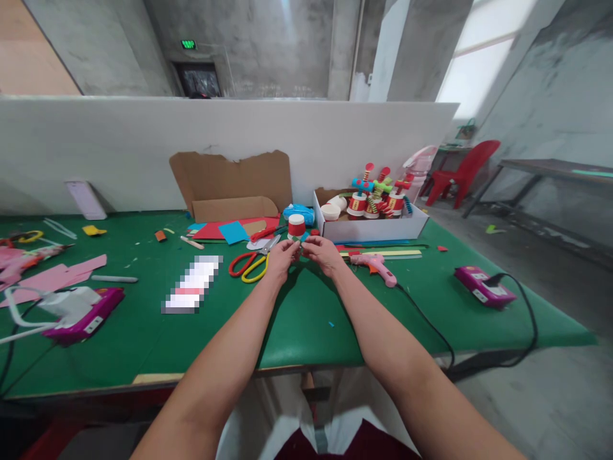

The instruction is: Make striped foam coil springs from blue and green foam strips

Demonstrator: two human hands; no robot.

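Observation:
Both my hands meet over the green table (306, 319). My left hand (281, 255) and my right hand (323, 252) have their fingers pinched together on a small green and blue piece (301, 238) held between them. Just behind the piece stands a small cup with red and white bands (296, 225). Red and yellow scissors (251, 263) lie left of my left hand. A pink glue gun (378, 265) lies right of my right hand, its black cord trailing toward the table's front edge.
A white box (373, 227) with several cup figures stands at the back right. Torn cardboard (230, 182) leans on the white partition, with red and blue sheets (234, 230) before it. Purple power strips (483, 287) (81, 316) lie at both sides. Pink paper (52, 276) lies left.

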